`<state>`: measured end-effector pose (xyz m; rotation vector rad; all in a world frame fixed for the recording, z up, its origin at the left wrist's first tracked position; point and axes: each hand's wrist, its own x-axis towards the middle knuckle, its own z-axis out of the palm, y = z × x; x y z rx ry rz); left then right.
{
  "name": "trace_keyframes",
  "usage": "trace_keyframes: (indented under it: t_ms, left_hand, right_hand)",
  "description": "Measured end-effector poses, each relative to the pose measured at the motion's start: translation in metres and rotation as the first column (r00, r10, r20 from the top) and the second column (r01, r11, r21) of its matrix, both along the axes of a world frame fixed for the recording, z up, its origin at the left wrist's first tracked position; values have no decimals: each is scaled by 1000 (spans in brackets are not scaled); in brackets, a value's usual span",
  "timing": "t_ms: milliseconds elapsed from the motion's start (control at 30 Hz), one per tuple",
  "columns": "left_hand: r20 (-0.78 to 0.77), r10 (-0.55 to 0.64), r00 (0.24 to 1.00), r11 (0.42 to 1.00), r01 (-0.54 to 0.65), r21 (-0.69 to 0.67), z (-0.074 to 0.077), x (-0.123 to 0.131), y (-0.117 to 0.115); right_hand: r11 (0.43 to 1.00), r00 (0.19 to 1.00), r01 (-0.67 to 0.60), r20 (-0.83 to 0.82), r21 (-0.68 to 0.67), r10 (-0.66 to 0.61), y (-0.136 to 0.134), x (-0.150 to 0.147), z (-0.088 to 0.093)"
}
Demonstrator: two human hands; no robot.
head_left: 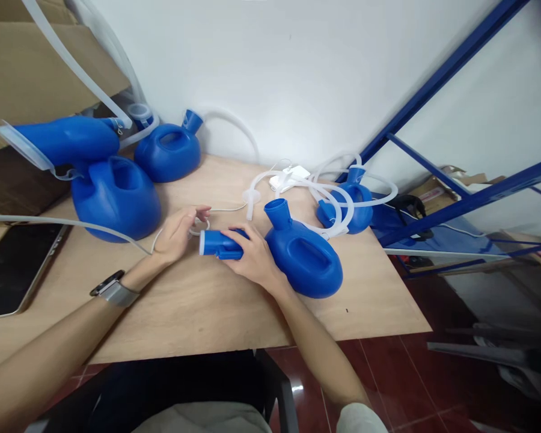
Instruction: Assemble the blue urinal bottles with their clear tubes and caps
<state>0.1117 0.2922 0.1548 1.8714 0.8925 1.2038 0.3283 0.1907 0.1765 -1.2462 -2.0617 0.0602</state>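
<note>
Bare tabletop (pixel 198 313) is left open toward the near edge. Blue containers (pixel 117 198) and tubing (pixel 324 198) are crowded along the wall. The blue connector (pixel 217 244), mid-table, is gripped by the right hand (pixel 252 258); a clear ring (pixel 197 227) is pinched by the left hand (pixel 177 233).

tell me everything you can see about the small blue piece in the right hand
The small blue piece is a short tube of glossy plastic with a white rim at its open left end. It lies on its side, low over the wooden table. The right hand grips its right end; the left hand holds a clear tube just beside the rim.
</note>
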Motion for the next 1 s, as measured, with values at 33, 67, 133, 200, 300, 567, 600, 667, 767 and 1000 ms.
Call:
trace_keyframes:
  t_ms: [33,67,133,200,300,567,600,667,767,1000]
  left_hand:
    - [-24,48,999,999,-49,-21,1,-2,3]
    - [-71,74,995,997,-76,-23,2,-5,7]
    - [-208,53,977,997,-38,73,-1,-11,16]
    - [-355,-5,935,961,102,256,-9,-16,26]
    - [-504,13,864,869,239,433,-26,-21,40]
    - [-615,249,748,848,139,512,-45,-32,48]
    - [-620,255,742,848,135,512,-43,-32,48]
    - [-620,262,739,862,109,494,-36,-30,49]
    - [-527,252,812,905,-4,426,-18,-24,50]
    - [-51,63,997,993,-68,-99,43,9,14]
  right_hand:
    - [999,998,-23,56,-27,24,-2,1,2]
    - [998,994,-36,105,-56,42,-3,2,3]
    - [995,985,-35,167,-94,50,-7,3,6]
    - [995,979,-20,198,-97,39,-9,4,7]
    - [999,963,-2,268,-48,15,-11,6,4]
    - [998,902,44,427,44,-59,-11,-2,-15]
    - [998,897,49,437,45,-63,-11,-3,-17]
    - [997,894,48,443,64,-72,-13,-4,-17]
    - [987,901,25,424,157,-91,-25,-5,-7]
    - [842,865,278,262,462,-429,-76,29,52]
